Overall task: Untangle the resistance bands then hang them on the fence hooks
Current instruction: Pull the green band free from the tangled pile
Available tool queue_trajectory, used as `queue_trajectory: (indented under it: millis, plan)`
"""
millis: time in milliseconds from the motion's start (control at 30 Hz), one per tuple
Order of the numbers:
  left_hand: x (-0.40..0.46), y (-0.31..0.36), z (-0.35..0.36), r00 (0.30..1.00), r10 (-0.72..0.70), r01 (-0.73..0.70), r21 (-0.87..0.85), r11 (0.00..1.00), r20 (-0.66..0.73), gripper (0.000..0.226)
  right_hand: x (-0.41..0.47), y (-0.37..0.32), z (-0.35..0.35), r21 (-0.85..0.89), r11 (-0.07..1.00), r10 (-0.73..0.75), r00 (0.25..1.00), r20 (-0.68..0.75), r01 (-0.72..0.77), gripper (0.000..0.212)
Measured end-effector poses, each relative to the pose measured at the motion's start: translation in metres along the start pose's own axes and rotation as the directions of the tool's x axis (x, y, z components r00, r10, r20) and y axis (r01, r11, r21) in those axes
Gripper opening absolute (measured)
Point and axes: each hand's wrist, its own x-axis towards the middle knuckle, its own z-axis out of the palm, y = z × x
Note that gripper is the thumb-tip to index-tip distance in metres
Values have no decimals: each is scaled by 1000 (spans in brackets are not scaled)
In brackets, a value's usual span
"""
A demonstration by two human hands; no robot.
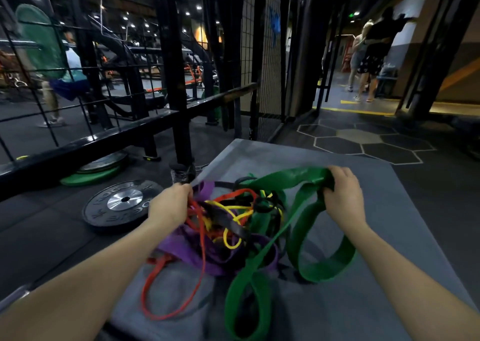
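While both arms reach forward over a grey mat [350,314], the tangled resistance bands [233,226] lie heaped on the middle of it. Right hand [341,195]: fingers curled over a fold of the wide green band [322,260], gripping it at the far right edge of the heap, lifted slightly off the mat. From that grip the green band runs left across the top of the pile and also drops into a large loop on the mat toward the near right. Left hand [171,204]: fingers bent down into the left side of the pile, closed around strands there; a red band [200,239] runs out from under it, though exactly which strands are pinched cannot be told. Purple band [187,250], yellow band [233,211] and a black band [231,224] are interwoven in the heap's centre. Red band trails in a loop toward the near left of the mat. Black weight plate [122,203] lies flat on the floor, left of the mat. Black mesh fence [78,81] stands behind, upper left.
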Motion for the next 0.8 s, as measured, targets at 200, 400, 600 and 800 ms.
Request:
queue_trajectory:
  millis: [200, 400, 600, 800]
  plan:
    - [-15, 21, 4, 988, 133, -114, -219, 969, 75, 56, -34, 38, 7, -408, 911, 44, 968, 248, 63, 49]
    - [-70, 49, 23, 816, 455, -415, -187, 890, 356, 60, -59, 19, 16, -199, 931, -203, 887, 415, 306, 57]
    - [-97, 61, 30, 772, 421, -417, -120, 901, 477, 73, -97, -19, 19, 173, 896, -404, 586, 702, 410, 41]
    - [-123, 71, 34, 783, 315, -363, -16, 931, 536, 32, -109, -10, 13, 46, 847, -388, 558, 734, 529, 30]
